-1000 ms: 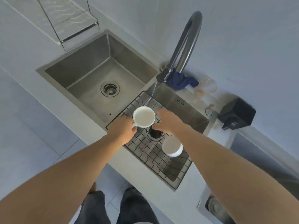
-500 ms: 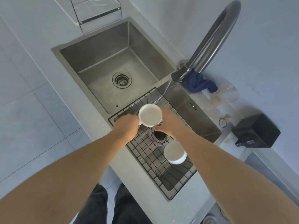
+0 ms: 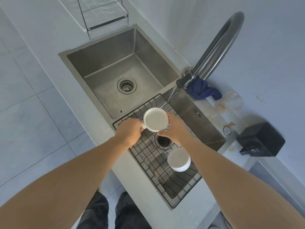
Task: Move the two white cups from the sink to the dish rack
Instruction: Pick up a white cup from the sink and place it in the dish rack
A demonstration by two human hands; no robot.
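Head view: your left hand and right hand grip one round white ceramic cup over the black wire dish rack; the second white cup sits inverted there.

We see a pale grey stone countertop | pale square-tiled floor beyond its near edge | plain white wall along its far edge | soft, even daylight over all | clear glass shelf at far-left corner.

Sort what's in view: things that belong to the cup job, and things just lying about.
Job: held white cup, left hand, right hand, second white cup, wire dish rack, sink.
Lying about: blue cloth, black box, faucet.
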